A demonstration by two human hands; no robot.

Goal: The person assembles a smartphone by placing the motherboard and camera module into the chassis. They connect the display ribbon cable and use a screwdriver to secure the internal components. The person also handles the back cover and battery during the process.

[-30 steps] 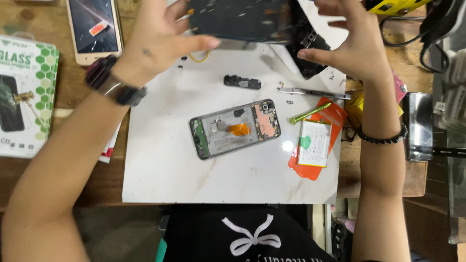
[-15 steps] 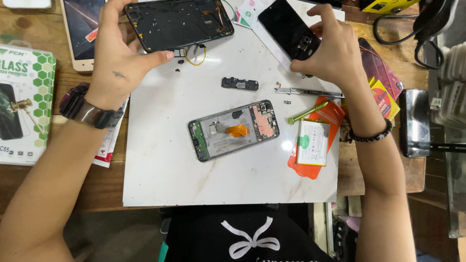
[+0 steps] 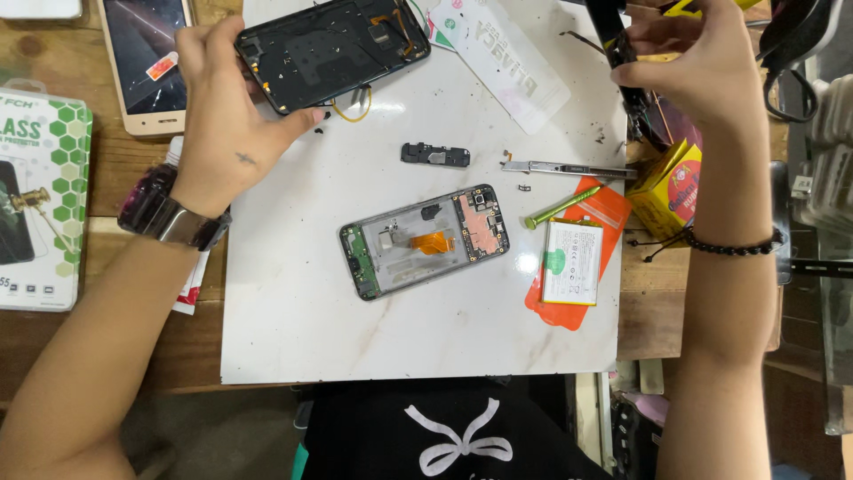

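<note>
A white marble-look work board (image 3: 293,302) carries an opened grey phone chassis with an orange flex cable (image 3: 425,241), a white battery (image 3: 572,262) and metal tweezers (image 3: 569,168). The left hand (image 3: 224,124) grips a black phone back frame (image 3: 330,52) at the board's far edge. The right hand (image 3: 702,62) pinches a thin black panel (image 3: 622,62) edge-on.

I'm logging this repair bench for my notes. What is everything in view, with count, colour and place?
white board: one, white, centre of the wooden table
opened phone: one, grey frame with orange ribbon, mid-board
black phone panel: one, black, in left hand, top of board
small black part: one, black, above opened phone
tweezers: one, silver, right side of board
green tool: one, green, beside battery
battery: one, white, on orange pad at right edge
finished phone: one, pale, on table upper left
green box: one, far left
yellow box: one, right edge
left hand: gripping panel
right hand: holding a dark piece, top right
</note>
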